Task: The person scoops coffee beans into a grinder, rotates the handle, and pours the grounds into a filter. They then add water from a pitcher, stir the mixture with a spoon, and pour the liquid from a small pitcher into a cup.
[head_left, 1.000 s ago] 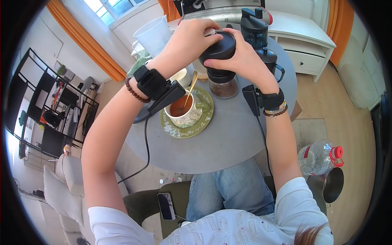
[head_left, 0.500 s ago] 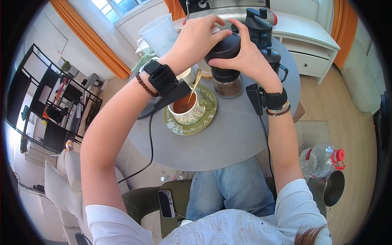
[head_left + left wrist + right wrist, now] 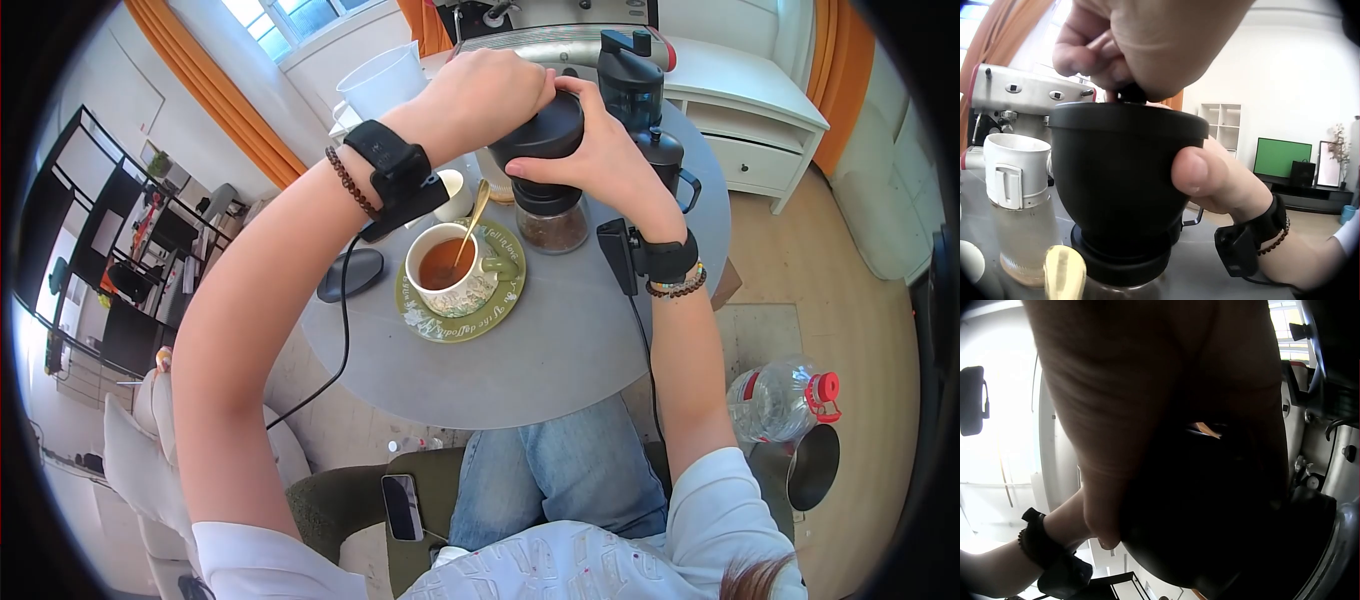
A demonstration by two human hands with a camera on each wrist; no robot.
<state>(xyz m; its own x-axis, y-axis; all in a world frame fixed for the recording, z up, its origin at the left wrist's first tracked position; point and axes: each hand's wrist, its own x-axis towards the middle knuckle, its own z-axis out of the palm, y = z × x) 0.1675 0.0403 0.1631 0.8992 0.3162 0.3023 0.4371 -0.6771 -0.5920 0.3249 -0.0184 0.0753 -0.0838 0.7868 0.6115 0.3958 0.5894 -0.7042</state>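
In the head view, the black grinder stands on the grey table with a glass jar of brown grounds as its base. The right hand grips its upper body, thumb on the near side. Over the top, the left hand has its fingers curled; the left wrist view shows them round a small black knob on the grinder. The right wrist view is dark, with the right hand against the black body.
A cup of tea with a golden spoon sits on a green saucer nearer the person. Behind are a clear pitcher, a black appliance and a black pot. A dark oval object lies at the left.
Over the grinder's top, the left hand has turned; its wrist and forearm have swung, and its fingers are more tightly curled. The right hand keeps its grip on the grinder.
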